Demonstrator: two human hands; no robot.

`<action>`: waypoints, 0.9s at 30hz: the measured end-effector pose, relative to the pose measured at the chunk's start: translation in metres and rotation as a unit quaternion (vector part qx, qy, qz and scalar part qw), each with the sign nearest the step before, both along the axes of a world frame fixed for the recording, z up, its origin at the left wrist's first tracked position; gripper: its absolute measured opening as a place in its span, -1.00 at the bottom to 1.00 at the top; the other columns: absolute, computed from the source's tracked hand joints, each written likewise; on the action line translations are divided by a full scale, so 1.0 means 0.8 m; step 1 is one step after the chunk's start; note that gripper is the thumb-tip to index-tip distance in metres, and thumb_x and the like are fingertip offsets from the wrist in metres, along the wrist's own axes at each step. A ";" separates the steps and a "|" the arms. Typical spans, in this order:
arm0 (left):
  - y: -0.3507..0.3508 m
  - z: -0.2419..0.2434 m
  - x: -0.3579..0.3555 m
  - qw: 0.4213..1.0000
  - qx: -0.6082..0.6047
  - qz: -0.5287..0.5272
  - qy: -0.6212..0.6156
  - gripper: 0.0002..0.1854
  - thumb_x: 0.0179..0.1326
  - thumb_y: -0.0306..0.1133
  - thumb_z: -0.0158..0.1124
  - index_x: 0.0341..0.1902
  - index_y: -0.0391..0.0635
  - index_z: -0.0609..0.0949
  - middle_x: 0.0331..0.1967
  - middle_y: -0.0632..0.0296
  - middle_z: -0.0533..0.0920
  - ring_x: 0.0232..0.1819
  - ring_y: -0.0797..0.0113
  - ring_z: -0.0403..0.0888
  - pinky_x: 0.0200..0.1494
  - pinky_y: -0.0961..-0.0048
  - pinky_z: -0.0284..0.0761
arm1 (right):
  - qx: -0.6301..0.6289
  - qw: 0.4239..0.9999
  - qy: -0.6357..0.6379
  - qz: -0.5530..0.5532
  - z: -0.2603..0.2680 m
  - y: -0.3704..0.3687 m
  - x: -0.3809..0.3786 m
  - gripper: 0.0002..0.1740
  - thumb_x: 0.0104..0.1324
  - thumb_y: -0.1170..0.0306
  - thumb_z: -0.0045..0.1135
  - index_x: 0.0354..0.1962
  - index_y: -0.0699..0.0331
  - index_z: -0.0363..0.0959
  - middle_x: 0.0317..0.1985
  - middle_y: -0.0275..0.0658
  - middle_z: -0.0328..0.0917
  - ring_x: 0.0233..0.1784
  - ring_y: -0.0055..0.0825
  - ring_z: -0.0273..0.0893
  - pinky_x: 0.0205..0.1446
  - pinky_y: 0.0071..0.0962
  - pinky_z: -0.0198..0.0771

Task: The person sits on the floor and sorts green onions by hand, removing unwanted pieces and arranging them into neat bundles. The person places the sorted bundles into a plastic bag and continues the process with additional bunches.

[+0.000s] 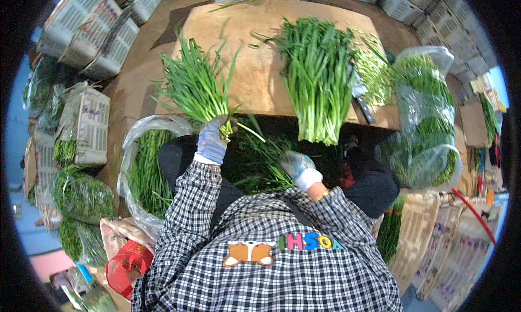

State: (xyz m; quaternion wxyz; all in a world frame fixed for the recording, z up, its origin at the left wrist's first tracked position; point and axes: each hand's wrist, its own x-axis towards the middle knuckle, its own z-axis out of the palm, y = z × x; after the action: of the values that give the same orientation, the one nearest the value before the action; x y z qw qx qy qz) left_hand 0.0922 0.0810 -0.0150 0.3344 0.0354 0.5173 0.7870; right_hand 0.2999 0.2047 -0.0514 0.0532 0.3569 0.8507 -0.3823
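Note:
My left hand (212, 139), in a knitted work glove with a dark palm, grips a bunch of long green chive-like leaves (195, 84) by its pale stem ends. One stem (251, 131) sticks out to the right of the bunch. My right hand (299, 165), gloved too, hangs low in front of me beside loose green leaves (264, 161); blur and its angle hide whether its fingers hold any. A thick pile of the same greens (319, 80) lies on the wooden table (252, 68), stem ends jutting over the near edge.
A knife with a black handle (363, 108) lies by pale trimmed stalks (372, 72) at the table's right. A plastic bag of greens (150, 169) stands left of my knee, wrapped greens (425, 120) on the right. Plastic crates (91, 125) and a red bag (130, 267) are around me.

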 end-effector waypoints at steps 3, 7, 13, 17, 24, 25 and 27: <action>0.004 -0.002 -0.018 0.998 -0.030 -0.004 -0.049 -0.81 0.08 -0.45 0.07 -0.30 -0.36 0.51 -0.42 0.06 0.57 -0.42 0.24 0.55 -0.39 0.42 0.54 | 0.112 0.952 -0.193 0.210 0.026 0.002 0.016 -0.55 0.00 0.16 0.11 -0.14 0.13 0.38 -0.18 -0.11 0.47 -0.14 -0.15 0.43 -0.11 -0.28 0.35; 0.011 -0.002 -0.018 0.991 -0.011 -0.044 -0.125 -0.85 0.06 -0.47 0.09 -0.35 -0.33 0.51 -0.43 0.05 0.57 -0.42 0.23 0.57 -0.40 0.40 0.54 | 0.141 0.978 0.152 0.027 0.049 -0.012 -0.035 -0.54 0.10 0.20 0.05 -0.03 0.11 0.28 -0.24 -0.14 0.50 -0.24 -0.20 0.47 -0.20 -0.32 0.37; 0.001 -0.024 0.001 0.966 -0.011 -0.070 -0.247 -0.81 0.05 -0.45 0.11 -0.25 -0.27 0.50 -0.36 0.03 0.59 -0.43 0.24 0.56 -0.41 0.39 0.53 | 0.023 0.997 0.067 0.005 0.055 0.012 -0.077 -0.68 0.13 0.29 0.05 -0.16 0.22 0.40 -0.35 -0.17 0.53 -0.32 -0.35 0.50 -0.24 -0.47 0.36; -0.013 -0.041 -0.003 0.943 0.167 -0.146 -0.249 -0.56 0.07 -0.52 0.02 0.06 -0.38 0.29 0.00 -0.05 0.42 -0.30 0.28 0.54 -0.26 0.38 0.53 | -0.047 0.901 0.379 -0.203 0.123 0.063 -0.062 -0.80 0.18 0.36 -0.03 -0.28 0.27 0.46 -0.45 -0.25 0.54 -0.49 -0.51 0.47 -0.40 -0.57 0.36; -0.004 -0.040 0.006 0.920 0.221 -0.186 -0.266 -0.52 0.14 -0.30 0.05 0.11 -0.25 0.28 0.08 -0.04 0.36 -0.12 0.19 0.49 -0.03 0.24 0.43 | 0.002 0.853 0.489 -0.180 0.155 0.049 -0.141 -0.75 0.16 0.49 -0.02 -0.17 0.31 0.41 -0.28 -0.27 0.51 -0.33 -0.55 0.42 -0.30 -0.53 0.33; -0.004 -0.040 0.007 0.909 0.243 -0.185 -0.284 -0.51 0.15 -0.27 0.05 0.11 -0.25 0.28 0.08 -0.03 0.36 -0.09 0.18 0.48 0.01 0.20 0.40 | 0.004 0.873 0.463 -0.155 0.136 0.030 -0.154 -0.69 0.12 0.43 0.05 -0.13 0.22 0.41 -0.24 -0.20 0.52 -0.31 -0.41 0.48 -0.25 -0.47 0.37; -0.004 -0.041 0.008 0.902 0.249 -0.186 -0.300 -0.55 0.19 -0.19 0.00 0.07 -0.24 0.33 -0.06 -0.04 0.46 -0.13 0.15 0.49 0.00 0.17 0.39 | 0.192 0.971 0.144 -0.020 0.105 0.003 -0.161 -0.67 0.12 0.21 0.02 -0.14 0.07 0.44 -0.36 -0.13 0.53 -0.32 -0.18 0.49 -0.24 -0.33 0.40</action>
State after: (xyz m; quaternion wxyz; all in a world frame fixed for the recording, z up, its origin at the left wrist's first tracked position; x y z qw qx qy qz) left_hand 0.0984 0.0779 -0.0478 0.5938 -0.0247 0.1636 0.7874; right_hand 0.1707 0.2072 0.0326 -0.1471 0.3186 0.8994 -0.2605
